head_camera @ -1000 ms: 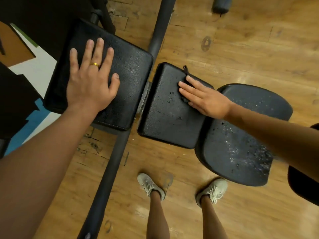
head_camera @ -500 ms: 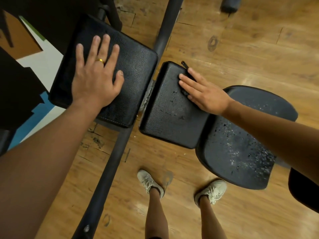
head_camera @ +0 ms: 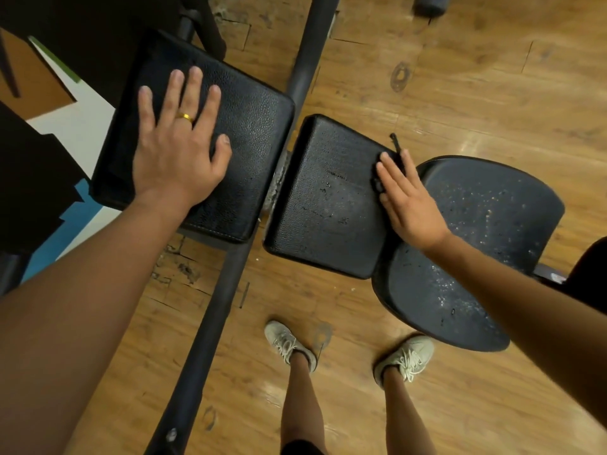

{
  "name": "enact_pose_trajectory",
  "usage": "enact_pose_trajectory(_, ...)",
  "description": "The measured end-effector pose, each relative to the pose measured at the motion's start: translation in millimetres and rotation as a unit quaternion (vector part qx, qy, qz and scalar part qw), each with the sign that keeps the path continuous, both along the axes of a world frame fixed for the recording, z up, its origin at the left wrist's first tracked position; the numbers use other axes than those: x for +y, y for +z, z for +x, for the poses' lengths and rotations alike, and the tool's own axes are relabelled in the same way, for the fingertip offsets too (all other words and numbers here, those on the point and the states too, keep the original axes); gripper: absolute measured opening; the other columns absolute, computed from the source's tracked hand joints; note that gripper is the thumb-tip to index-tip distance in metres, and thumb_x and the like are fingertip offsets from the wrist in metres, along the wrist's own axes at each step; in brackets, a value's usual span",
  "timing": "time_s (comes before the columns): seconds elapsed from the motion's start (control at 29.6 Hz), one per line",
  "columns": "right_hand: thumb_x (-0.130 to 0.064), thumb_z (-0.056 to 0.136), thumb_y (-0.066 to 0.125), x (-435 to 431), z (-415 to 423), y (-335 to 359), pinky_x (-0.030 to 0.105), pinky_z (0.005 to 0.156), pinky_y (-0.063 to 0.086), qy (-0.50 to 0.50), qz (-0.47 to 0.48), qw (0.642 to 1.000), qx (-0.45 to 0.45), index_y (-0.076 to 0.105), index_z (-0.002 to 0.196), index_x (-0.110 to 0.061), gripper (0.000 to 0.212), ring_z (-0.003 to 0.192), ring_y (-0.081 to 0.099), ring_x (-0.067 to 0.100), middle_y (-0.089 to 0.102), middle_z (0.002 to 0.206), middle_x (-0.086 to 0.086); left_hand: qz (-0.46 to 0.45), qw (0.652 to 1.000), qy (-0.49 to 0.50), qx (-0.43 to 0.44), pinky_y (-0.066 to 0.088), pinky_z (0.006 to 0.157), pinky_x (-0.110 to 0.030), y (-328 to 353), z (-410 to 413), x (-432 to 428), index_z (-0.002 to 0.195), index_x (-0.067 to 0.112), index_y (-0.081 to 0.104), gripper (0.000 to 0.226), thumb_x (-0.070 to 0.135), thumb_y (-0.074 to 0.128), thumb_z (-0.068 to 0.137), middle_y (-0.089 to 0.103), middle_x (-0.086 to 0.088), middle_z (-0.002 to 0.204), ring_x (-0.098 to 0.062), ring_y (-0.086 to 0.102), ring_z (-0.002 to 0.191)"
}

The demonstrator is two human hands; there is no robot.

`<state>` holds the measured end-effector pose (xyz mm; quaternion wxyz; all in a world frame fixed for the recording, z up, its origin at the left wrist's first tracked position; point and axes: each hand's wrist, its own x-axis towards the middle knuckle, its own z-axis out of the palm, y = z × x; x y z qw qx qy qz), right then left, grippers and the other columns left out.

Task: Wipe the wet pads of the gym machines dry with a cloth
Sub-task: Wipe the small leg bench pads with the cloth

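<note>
Neither grip was closed on anything, as far as I could see. The right hand (head_camera: pixel 410 205) lay with straight fingers on the far right edge of the middle pad (head_camera: pixel 328 198), pressing a small dark cloth (head_camera: pixel 395 147) flat under the fingertips — only a bit of the cloth and one loose thread showed past them. The left hand (head_camera: pixel 174 152), with a gold ring (head_camera: pixel 184 117), rested open and flat on the left pad (head_camera: pixel 249 133) and held nothing.

For the progress, I judged the work to be about in its middle. The left pad showed no drops and looked dry. The middle pad had a dull, smeared zone near the cloth, but several drops sat around its centre, so it was not finished. The rounded seat pad (head_camera: pixel 476 224) beside it, under the right forearm, was covered with many drops and seemed not yet wiped at all — this was the biggest part left.

No brand, label or writing could be read on the pads, on the dark frame tube (head_camera: pixel 213 323) or on the pale shoes (head_camera: pixel 289 343).
</note>
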<state>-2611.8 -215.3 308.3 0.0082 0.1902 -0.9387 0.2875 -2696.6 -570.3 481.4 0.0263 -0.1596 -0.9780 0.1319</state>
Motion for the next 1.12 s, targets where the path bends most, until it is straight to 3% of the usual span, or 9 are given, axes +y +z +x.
enact_pose_trajectory(0.14,-0.02,0.11,0.035,-35,-10,11,0.037,0.127,0.005,-0.157,-0.05,0.984,-0.062,0.028,0.156,0.001,0.051,0.154,0.004,0.043,0.022,0.166,0.014,-0.004,1.0,-0.002,0.003,0.007,0.123,-0.061,0,0,0,0.16,0.013,0.021,0.063,0.04,0.029,0.103,0.012,-0.016,0.168,-0.033,0.009,0.155)
enact_pose_trajectory(0.34,-0.025,0.109,0.029,-69,-21,18,0.039,0.128,0.009,-0.338,-0.121,0.926,-0.115,0.025,0.158,-0.003,0.054,0.156,0.003,0.037,0.021,0.167,0.012,-0.007,1.0,-0.005,0.003,0.006,0.123,-0.061,-1,1,-2,0.16,0.013,0.019,0.063,0.04,0.03,0.104,0.01,-0.015,0.168,-0.033,0.008,0.155)
enact_pose_trajectory(0.47,-0.026,0.108,0.031,-106,50,27,0.044,0.128,0.003,-0.336,-0.134,0.92,-0.152,0.021,0.159,-0.003,0.057,0.156,-0.007,0.035,0.012,0.169,0.013,0.001,1.0,-0.005,0.003,0.007,0.123,-0.061,-2,4,-2,0.16,0.013,0.02,0.061,0.038,0.032,0.105,0.012,-0.015,0.168,-0.033,0.008,0.155)
enact_pose_trajectory(0.57,-0.031,0.109,0.029,-133,90,36,0.034,0.127,-0.003,-0.323,-0.127,0.921,-0.174,0.018,0.16,-0.005,0.058,0.156,-0.013,0.028,0.007,0.17,0.008,0.002,1.0,-0.008,0.006,0.008,0.123,-0.062,-1,2,-1,0.16,0.013,0.021,0.061,0.038,0.033,0.105,0.012,-0.016,0.168,-0.033,0.009,0.155)
enact_pose_trajectory(0.71,-0.026,0.109,0.028,-117,47,32,0.043,0.128,0.006,-0.352,-0.113,0.916,-0.157,0.025,0.157,-0.001,0.055,0.156,-0.003,0.037,0.016,0.168,0.014,0.001,1.0,-0.005,0.004,0.008,0.123,-0.062,-1,-1,0,0.16,0.013,0.022,0.062,0.038,0.033,0.104,0.012,-0.015,0.168,-0.033,0.009,0.155)
enact_pose_trajectory(0.84,-0.024,0.107,0.026,-98,-11,26,0.045,0.127,0.002,-0.384,-0.124,0.902,-0.156,0.024,0.156,0.004,0.057,0.154,-0.003,0.043,0.017,0.167,0.019,-0.001,1.0,-0.009,0.006,0.008,0.123,-0.061,-2,0,-2,0.16,0.013,0.022,0.062,0.038,0.033,0.104,0.013,-0.015,0.168,-0.033,0.009,0.155)
enact_pose_trajectory(0.95,-0.024,0.108,0.028,-105,4,25,0.045,0.127,0.002,-0.387,-0.131,0.901,-0.146,0.021,0.158,0.002,0.057,0.155,-0.006,0.04,0.013,0.168,0.017,0.003,1.0,-0.009,0.006,0.008,0.123,-0.061,-2,1,-3,0.16,0.013,0.023,0.062,0.037,0.034,0.104,0.013,-0.015,0.168,-0.033,0.009,0.155)
enact_pose_trajectory(1.12,-0.028,0.111,0.029,-144,95,36,0.025,0.124,-0.008,-0.359,-0.131,0.91,-0.164,0.018,0.16,-0.004,0.056,0.155,-0.014,0.027,0.007,0.17,0.006,-0.005,1.0,-0.007,0.001,0.007,0.123,-0.061,1,-2,-1,0.16,0.014,0.021,0.062,0.038,0.032,0.104,0.012,-0.015,0.168,-0.032,0.008,0.156)
